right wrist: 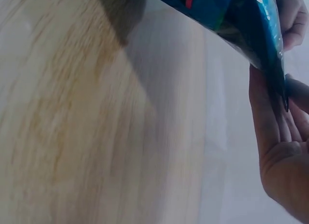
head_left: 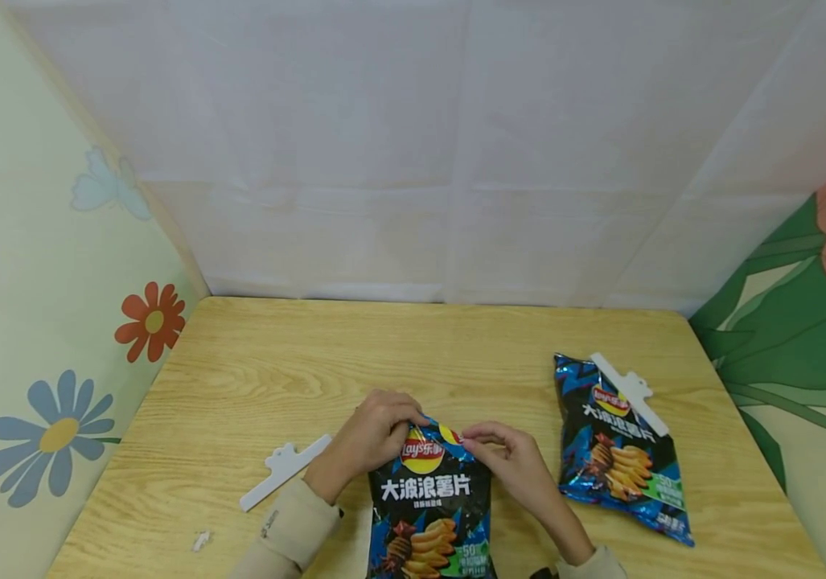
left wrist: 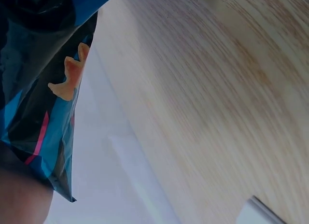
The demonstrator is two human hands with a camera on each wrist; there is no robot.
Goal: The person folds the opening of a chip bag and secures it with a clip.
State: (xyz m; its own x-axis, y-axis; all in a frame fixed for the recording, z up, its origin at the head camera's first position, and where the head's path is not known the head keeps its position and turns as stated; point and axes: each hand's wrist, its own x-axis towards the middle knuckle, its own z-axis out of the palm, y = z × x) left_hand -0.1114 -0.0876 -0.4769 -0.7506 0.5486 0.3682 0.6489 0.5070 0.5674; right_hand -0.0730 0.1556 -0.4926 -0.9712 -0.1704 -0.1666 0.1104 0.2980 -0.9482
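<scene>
A black and blue Lay's potato chip bag (head_left: 430, 490) is held up between both hands at the front of the table. The left hand (head_left: 376, 430) grips its top left edge with curled fingers. At the top right corner, the right hand (head_left: 510, 462) pinches the bag between thumb and fingers; the right wrist view shows this corner between the right thumb and fingers (right wrist: 265, 113). Only part of the left hand (left wrist: 24, 195) appears in the left wrist view, beside the bag's side (left wrist: 53, 113). Left of the left hand lies a white bag clip (head_left: 285, 470).
To the right lies a second chip bag (head_left: 611, 458), with another white clip (head_left: 633, 394) across its top right corner. A small white scrap (head_left: 201, 540) rests on the wooden table (head_left: 355, 338) at front left. White cloth (head_left: 355, 161) hangs behind; printed panels flank both sides.
</scene>
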